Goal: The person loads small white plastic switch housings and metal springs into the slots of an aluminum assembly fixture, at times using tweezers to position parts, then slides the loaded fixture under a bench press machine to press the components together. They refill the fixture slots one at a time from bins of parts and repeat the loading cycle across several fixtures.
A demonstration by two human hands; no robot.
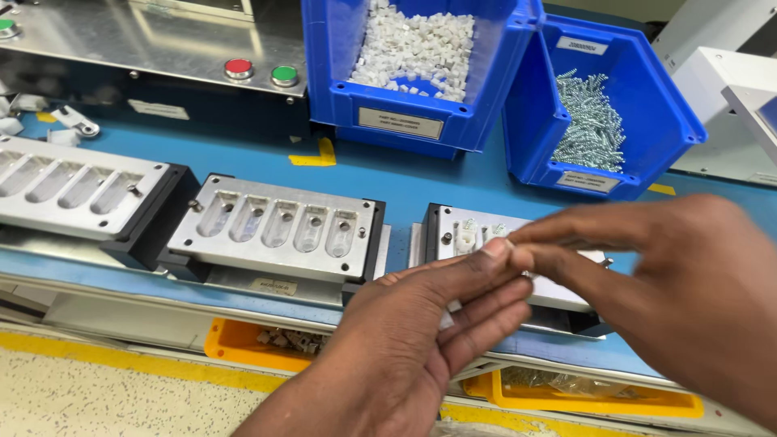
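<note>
My left hand (413, 332) and my right hand (672, 283) meet fingertip to fingertip above a metal fixture plate (465, 235) on the blue bench. A small white plastic piece (511, 243) is pinched between the fingertips of both hands; most of it is hidden. The fixture below holds a couple of white pieces in its pockets. A second metal fixture (275, 226) with several empty oblong pockets sits to the left of my hands.
A blue bin (380, 97) of small white plastic parts and a blue bin (647, 105) of metal springs stand at the back. A third fixture (73, 186) lies far left. Red and green buttons (261, 73) sit on a metal panel. Yellow trays (243, 344) hang under the bench edge.
</note>
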